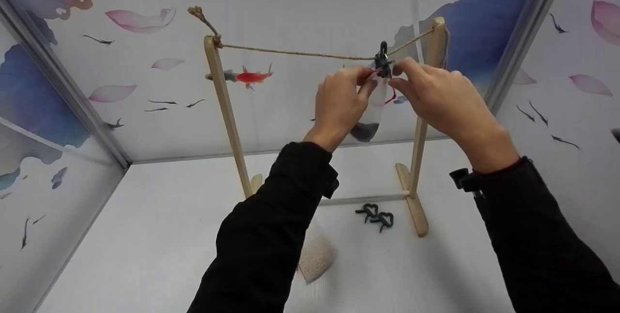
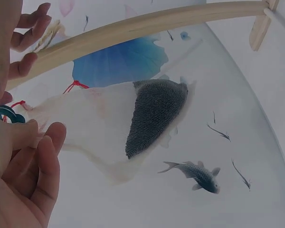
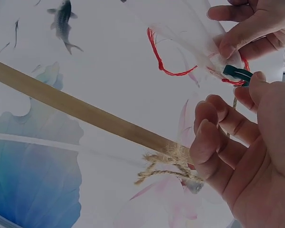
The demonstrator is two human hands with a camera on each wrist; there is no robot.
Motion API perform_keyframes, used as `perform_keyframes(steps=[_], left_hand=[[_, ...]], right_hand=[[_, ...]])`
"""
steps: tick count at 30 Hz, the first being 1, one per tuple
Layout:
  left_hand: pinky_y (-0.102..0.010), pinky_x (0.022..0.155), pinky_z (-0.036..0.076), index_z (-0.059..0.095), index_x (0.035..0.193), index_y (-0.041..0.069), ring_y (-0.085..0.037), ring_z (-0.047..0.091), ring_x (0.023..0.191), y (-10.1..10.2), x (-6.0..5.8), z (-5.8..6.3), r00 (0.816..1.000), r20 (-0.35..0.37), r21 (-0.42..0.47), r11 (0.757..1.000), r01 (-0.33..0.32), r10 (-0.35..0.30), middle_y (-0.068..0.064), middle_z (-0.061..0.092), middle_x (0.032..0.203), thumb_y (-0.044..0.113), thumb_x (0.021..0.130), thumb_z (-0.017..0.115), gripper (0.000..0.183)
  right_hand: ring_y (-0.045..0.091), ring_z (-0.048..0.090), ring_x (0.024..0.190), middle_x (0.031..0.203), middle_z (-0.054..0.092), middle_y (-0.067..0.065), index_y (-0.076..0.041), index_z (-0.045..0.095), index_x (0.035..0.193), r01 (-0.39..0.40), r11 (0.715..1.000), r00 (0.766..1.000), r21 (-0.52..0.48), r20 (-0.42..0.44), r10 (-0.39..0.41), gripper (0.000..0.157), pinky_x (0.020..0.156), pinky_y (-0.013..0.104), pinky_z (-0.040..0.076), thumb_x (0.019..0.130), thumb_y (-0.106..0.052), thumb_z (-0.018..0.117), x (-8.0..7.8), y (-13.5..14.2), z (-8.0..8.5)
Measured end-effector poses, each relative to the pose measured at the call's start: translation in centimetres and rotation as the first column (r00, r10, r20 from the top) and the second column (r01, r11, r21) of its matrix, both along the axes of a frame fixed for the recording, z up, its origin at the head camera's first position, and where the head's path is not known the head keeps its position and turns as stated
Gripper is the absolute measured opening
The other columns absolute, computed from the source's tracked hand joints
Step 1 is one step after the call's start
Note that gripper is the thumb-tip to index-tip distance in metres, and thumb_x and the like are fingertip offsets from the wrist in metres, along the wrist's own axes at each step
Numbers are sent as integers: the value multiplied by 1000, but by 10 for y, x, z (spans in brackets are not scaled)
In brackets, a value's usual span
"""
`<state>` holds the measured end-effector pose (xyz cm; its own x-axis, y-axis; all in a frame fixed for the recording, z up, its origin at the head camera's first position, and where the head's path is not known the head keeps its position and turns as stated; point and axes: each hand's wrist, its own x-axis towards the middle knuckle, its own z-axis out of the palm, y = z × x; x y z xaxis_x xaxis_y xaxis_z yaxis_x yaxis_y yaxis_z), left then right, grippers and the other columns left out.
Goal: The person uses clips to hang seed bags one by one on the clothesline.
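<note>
A white mesh drawstring bag [image 1: 376,104] with dark grains in its bottom [image 2: 156,116] hangs below the rope. My left hand [image 1: 339,102] pinches the gathered top of the bag, its thumb and fingertips right beside the clip. A dark green plastic clip [image 1: 382,61] sits at the rope, over the bag's mouth. The right hand [image 1: 443,97] pinches the clip's lower end between thumb and forefinger, other fingers curled in the right wrist view. Red drawstring [image 3: 156,54] dangles loose from the bag's side.
A twine rope [image 1: 300,53] runs between two wooden posts [image 1: 227,119] of a stand. Two more green clips [image 1: 382,220] lie on the white surface near the right foot [image 1: 416,213]. A bag of beige grains [image 1: 317,257] lies nearer, partly behind the left sleeve.
</note>
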<state>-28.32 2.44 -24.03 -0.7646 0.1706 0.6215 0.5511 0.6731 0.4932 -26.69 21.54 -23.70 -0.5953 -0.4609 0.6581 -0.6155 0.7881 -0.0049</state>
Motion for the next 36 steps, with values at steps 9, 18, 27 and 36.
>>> perform_keyframes(steps=[9,18,27,36], left_hand=[[-31,79,54,73,121,11,-18,71,103,-6,4,-9,1000,9,21,1000,20,-20,-3,75,115,27,99,69,27],[-33,92,52,66,133,9,-19,68,112,-30,0,-40,998,13,59,997,55,-56,-5,68,130,28,97,71,41],[-35,109,41,58,141,6,-19,53,133,-64,5,-85,967,-126,-18,975,220,-221,-8,61,140,35,98,69,53],[-43,111,39,60,142,10,-24,51,134,-82,39,-138,922,-280,-146,961,234,-267,-11,61,139,38,102,62,49]], right_hand=[[27,62,59,83,69,10,-8,58,119,-29,999,1000,-17,7,29,23,48,39,47,106,-28,56,6,7,-26],[17,54,53,79,64,5,-9,60,120,-32,999,999,23,20,32,29,48,34,45,99,-28,69,5,16,-71],[21,62,76,108,67,8,-16,53,142,-15,1000,966,20,257,10,66,64,40,54,87,-39,81,7,23,-121],[39,52,131,138,59,16,-10,56,142,-77,996,860,-51,503,92,64,100,57,47,85,-18,84,9,27,-187]])
